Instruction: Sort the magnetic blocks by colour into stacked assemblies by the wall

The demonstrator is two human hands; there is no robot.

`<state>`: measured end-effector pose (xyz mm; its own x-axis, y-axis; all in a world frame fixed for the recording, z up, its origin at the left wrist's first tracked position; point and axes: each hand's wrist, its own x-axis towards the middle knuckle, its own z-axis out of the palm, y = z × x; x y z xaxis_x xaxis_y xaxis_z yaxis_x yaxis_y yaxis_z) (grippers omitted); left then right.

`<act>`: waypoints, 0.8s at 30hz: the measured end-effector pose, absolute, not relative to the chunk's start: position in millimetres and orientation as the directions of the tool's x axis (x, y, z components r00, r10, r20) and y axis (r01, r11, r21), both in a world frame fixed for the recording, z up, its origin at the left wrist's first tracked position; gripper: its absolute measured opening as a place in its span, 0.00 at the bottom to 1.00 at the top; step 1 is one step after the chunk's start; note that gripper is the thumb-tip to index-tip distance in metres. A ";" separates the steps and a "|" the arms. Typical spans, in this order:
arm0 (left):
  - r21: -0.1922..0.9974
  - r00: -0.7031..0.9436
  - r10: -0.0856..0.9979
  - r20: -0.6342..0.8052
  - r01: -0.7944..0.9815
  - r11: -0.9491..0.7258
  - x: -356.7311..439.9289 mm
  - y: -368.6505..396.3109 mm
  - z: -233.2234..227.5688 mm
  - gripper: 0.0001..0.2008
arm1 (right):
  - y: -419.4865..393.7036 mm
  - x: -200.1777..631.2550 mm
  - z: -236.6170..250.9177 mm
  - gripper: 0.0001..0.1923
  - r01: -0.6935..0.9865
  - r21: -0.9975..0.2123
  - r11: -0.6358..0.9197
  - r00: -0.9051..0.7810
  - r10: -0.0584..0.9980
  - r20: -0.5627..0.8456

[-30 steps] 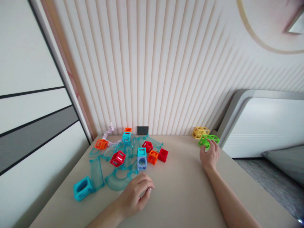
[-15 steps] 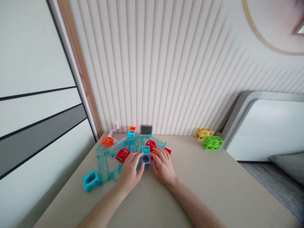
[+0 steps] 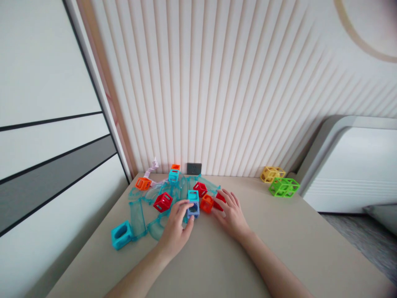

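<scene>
My left hand (image 3: pixel 176 225) grips a purple-blue cube block (image 3: pixel 193 210) with a round hole, thumb low on its near side and fingers on top. Directly behind it is a light-blue cube block (image 3: pixel 192 195); whether the two are joined I cannot tell. My right hand (image 3: pixel 231 213) reaches over a red block (image 3: pixel 221 200), fingers spread and partly covering it. An orange cube block (image 3: pixel 206 203) sits between the hands, close to the right fingertips. Another red cube block (image 3: pixel 200 189) lies just behind it.
Clear teal track pieces (image 3: pixel 138 219) spread over the left of the table (image 3: pixel 211 265), with a red block (image 3: pixel 163 202) and a blue block (image 3: pixel 121 234) among them. Yellow (image 3: pixel 272 174) and green (image 3: pixel 283 187) frame blocks stand back right. A dark socket (image 3: pixel 194 168) is on the wall.
My right hand has moved right, off the orange block and over to the red one, uncovering the orange block. The left hand's fingers have closed on the purple-blue block.
</scene>
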<state>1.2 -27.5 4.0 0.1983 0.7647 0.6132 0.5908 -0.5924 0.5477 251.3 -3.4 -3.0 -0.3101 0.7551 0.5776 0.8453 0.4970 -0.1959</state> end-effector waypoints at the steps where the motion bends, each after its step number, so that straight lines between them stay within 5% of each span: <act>1: 0.553 0.200 0.763 0.615 0.580 -0.598 1.6 -29.0 6.2 0.14 | -2.9 250.7 -3.9 0.18 0.846 -0.185 0.501 -0.323 0.756 0.569; 9: 0.497 0.334 0.719 0.609 0.546 -0.674 3.9 -34.3 7.7 0.16 | -5.4 237.5 -2.7 0.09 0.803 -0.200 0.562 -0.394 0.751 0.530; 18: 0.485 0.343 0.716 0.608 0.554 -0.676 4.3 -35.7 9.6 0.16 | -9.2 238.6 2.4 0.12 0.748 -0.254 0.613 -0.426 0.738 0.524; 24: 0.310 0.328 0.587 0.740 0.609 -0.730 -12.3 -30.2 27.8 0.18 | -7.4 245.9 3.4 0.17 0.765 -0.347 0.542 -0.297 0.776 0.557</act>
